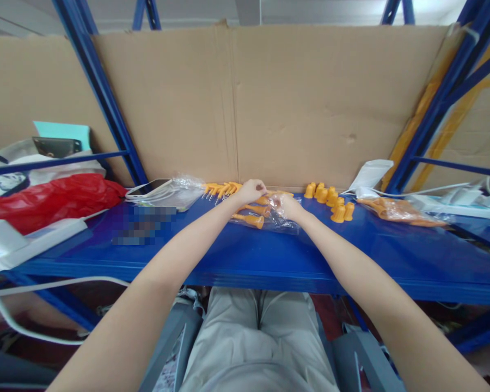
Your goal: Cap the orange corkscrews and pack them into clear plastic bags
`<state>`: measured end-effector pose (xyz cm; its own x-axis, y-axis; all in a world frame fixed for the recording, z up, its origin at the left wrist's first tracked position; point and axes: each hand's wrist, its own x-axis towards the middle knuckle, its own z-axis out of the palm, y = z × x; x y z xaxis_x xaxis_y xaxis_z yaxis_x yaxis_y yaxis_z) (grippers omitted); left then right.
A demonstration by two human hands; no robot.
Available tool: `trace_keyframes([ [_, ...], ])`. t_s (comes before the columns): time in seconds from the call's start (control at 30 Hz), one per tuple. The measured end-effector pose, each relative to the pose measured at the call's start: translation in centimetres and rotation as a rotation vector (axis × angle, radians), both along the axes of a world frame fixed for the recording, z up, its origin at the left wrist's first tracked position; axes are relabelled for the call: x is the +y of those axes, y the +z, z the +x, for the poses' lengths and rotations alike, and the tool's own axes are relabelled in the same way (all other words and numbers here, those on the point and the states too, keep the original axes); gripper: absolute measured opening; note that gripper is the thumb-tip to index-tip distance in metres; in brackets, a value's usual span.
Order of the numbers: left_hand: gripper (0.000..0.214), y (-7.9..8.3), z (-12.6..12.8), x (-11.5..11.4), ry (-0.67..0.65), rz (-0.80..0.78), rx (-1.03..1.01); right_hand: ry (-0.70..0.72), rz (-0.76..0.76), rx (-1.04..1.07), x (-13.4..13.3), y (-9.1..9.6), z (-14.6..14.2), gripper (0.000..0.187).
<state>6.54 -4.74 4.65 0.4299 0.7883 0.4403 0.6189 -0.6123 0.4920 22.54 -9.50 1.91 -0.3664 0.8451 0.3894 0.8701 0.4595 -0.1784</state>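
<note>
Both my arms reach out over a blue metal shelf [269, 256]. My left hand [251, 190] is closed in a pinch on a small orange plastic piece near the cardboard back wall. My right hand [288, 207] is closed on a clear plastic bag [275, 220] that lies on the shelf with several orange cone-shaped parts [251, 219] in and beside it. A row of orange pieces with small screws [220, 189] lies just left of my left hand. A cluster of upright orange caps [330, 198] stands to the right of my right hand.
A cardboard sheet [294, 103] backs the shelf between blue uprights. At left lie a phone on clear bags [163, 190], a red bag [44, 198] and white boxes. At right are a bag of orange parts [396, 211], white packets and cables. My lap is below.
</note>
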Motion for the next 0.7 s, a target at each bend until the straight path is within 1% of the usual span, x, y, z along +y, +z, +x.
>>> trace_keyframes([
  [0.07, 0.012, -0.1, 0.1, 0.1, 0.009, 0.0, -0.002, -0.1, -0.016, -0.073, -0.8, 0.3, -0.4, 0.033],
  [0.13, 0.016, -0.5, 0.0, 0.2, 0.031, -0.005, -0.032, -0.167, -0.037, -0.13, -1.6, 0.6, -0.8, 0.032],
  [0.2, 0.023, -1.1, -0.3, 0.3, 0.066, -0.039, -0.069, -0.199, -0.056, -0.161, -1.9, 0.6, -1.0, 0.032],
  [0.3, 0.031, -2.4, -1.1, 0.3, 0.118, -0.15, -0.088, -0.199, -0.06, -0.147, -1.5, 0.1, -0.8, 0.033],
  [0.37, 0.032, -3.3, -1.7, 0.3, 0.124, -0.198, -0.079, -0.131, -0.041, -0.114, -0.6, -0.6, -0.4, 0.036],
  [0.4, 0.031, -3.6, -2.0, 0.3, 0.126, -0.21, -0.069, -0.066, -0.017, -0.094, 0.0, -1.0, -0.1, 0.038],
  [0.5, 0.028, -4.2, -2.7, 0.3, 0.126, -0.209, -0.047, 0.212, 0.096, 0.004, 2.0, -2.1, 0.7, 0.046],
  [0.57, 0.028, -4.3, -3.0, 0.5, 0.137, -0.191, -0.045, 0.344, 0.131, 0.088, 3.1, -2.6, 1.3, 0.05],
  [0.63, 0.027, -4.3, -3.2, 0.7, 0.164, -0.172, -0.041, 0.416, 0.126, 0.126, 3.8, -2.9, 1.7, 0.05],
  [0.7, 0.026, -4.3, -3.3, 0.9, 0.211, -0.149, -0.04, 0.416, 0.115, 0.13, 3.7, -2.9, 2.0, 0.048],
])
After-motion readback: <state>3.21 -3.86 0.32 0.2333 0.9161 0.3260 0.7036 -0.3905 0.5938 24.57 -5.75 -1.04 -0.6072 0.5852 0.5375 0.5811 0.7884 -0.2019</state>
